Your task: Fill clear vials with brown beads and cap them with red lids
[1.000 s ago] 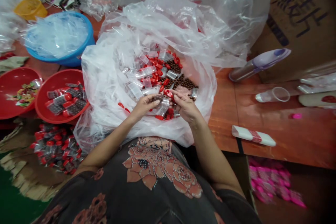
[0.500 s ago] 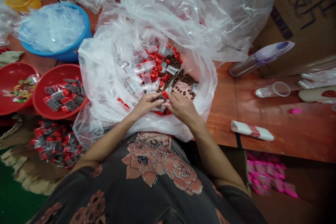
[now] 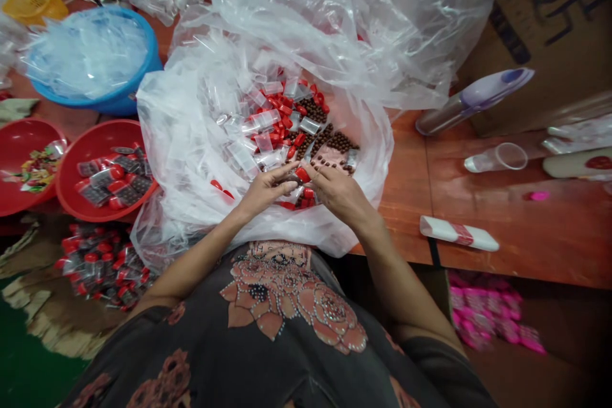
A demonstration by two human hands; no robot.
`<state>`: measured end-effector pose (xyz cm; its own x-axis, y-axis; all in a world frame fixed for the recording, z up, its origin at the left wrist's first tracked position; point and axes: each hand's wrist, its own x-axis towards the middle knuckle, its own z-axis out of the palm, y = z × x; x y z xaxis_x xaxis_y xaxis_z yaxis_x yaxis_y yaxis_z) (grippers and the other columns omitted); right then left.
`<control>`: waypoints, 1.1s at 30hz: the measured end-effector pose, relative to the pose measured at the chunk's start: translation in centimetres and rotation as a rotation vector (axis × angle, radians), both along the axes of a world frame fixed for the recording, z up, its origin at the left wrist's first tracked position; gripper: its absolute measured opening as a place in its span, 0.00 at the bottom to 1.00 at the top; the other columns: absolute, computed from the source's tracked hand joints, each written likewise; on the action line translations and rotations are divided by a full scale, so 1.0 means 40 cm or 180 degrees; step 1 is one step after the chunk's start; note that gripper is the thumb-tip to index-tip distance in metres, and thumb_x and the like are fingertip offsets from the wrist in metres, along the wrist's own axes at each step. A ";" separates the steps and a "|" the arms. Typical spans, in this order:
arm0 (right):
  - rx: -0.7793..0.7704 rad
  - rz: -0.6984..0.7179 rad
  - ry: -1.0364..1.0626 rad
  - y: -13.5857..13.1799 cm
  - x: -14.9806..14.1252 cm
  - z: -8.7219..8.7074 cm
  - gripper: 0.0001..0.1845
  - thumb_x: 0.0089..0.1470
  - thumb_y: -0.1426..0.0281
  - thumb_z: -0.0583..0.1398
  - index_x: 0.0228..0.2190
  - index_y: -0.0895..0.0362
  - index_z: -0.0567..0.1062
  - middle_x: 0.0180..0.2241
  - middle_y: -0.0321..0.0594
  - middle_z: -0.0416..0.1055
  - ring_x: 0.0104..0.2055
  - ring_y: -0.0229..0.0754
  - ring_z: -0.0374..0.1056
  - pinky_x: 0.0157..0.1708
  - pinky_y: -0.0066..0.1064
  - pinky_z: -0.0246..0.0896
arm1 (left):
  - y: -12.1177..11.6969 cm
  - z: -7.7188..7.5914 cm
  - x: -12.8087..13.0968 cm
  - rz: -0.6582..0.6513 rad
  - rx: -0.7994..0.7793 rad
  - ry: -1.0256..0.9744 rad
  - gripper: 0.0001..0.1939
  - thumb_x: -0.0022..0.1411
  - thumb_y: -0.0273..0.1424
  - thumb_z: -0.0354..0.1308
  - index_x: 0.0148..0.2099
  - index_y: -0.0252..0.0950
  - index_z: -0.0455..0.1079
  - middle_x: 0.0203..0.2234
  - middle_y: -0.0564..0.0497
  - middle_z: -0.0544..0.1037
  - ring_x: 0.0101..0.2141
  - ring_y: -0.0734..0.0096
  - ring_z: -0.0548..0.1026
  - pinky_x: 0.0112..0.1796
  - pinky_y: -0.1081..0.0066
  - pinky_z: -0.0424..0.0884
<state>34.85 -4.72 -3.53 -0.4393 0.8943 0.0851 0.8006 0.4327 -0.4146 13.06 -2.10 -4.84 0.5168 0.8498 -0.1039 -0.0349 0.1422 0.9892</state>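
Just above the near edge of a white plastic bag, my left hand (image 3: 268, 192) pinches a small clear bottle, its body mostly hidden by the fingers. A red cap (image 3: 302, 174) sits at the bottle's right end, and the fingers of my right hand (image 3: 338, 196) press on it. Beyond my hands, the opened bag (image 3: 186, 134) holds clear bottles (image 3: 261, 121), loose red caps (image 3: 284, 108) and many small brown balls (image 3: 342, 142). More red caps lie below my fingers.
Capped bottles of dark balls fill a red bowl (image 3: 71, 188) and a heap (image 3: 102, 261) lower left. A blue basin (image 3: 155, 54) of clear plastic pieces stands behind. To the right are a purple-topped tumbler (image 3: 478, 99), a plastic cup (image 3: 509, 157), a wrapped roll (image 3: 442, 229) and a carton (image 3: 564, 76).
My right hand has shifted slightly right, its fingers straighter and flatter over the red cap. The cap shows more openly between my hands. My left hand stays nearly in place.
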 end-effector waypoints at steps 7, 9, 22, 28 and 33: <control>0.0278 -0.0022 -0.0368 -0.011 -0.022 0.012 0.25 0.69 0.60 0.44 0.61 0.52 0.66 0.37 0.47 0.72 0.40 0.49 0.66 0.42 0.41 0.63 | -0.020 -0.027 -0.004 0.0249 0.0378 0.0273 0.24 0.62 0.38 0.62 0.61 0.43 0.72 0.41 0.50 0.81 0.28 0.77 0.73 0.35 0.72 0.75; 0.0301 0.0014 -0.0331 -0.010 -0.025 0.011 0.25 0.69 0.60 0.44 0.61 0.51 0.66 0.38 0.48 0.72 0.41 0.49 0.66 0.43 0.42 0.63 | -0.027 -0.037 -0.006 0.0310 0.0348 0.0273 0.24 0.63 0.38 0.62 0.61 0.44 0.72 0.42 0.50 0.81 0.28 0.76 0.74 0.34 0.72 0.76; -0.0410 -0.0169 0.1536 -0.016 -0.032 -0.010 0.20 0.67 0.60 0.51 0.56 0.41 0.73 0.43 0.38 0.78 0.44 0.44 0.72 0.48 0.43 0.67 | -0.010 0.000 -0.014 0.0060 0.0858 0.0478 0.23 0.61 0.31 0.63 0.58 0.47 0.74 0.44 0.50 0.82 0.39 0.65 0.79 0.48 0.63 0.75; -0.0286 0.0030 0.1255 -0.009 -0.019 -0.023 0.19 0.66 0.62 0.54 0.55 0.45 0.74 0.43 0.41 0.78 0.45 0.47 0.72 0.47 0.44 0.66 | -0.006 0.007 -0.013 0.0065 0.0889 0.0559 0.21 0.60 0.32 0.64 0.56 0.45 0.75 0.44 0.48 0.82 0.40 0.64 0.79 0.50 0.60 0.74; -0.0115 -0.0417 0.1436 -0.021 -0.036 -0.031 0.19 0.67 0.61 0.53 0.54 0.45 0.75 0.43 0.40 0.79 0.44 0.47 0.73 0.48 0.45 0.67 | -0.015 -0.003 0.004 0.0207 0.0531 0.0358 0.22 0.62 0.35 0.63 0.59 0.46 0.73 0.48 0.49 0.81 0.35 0.69 0.79 0.42 0.64 0.78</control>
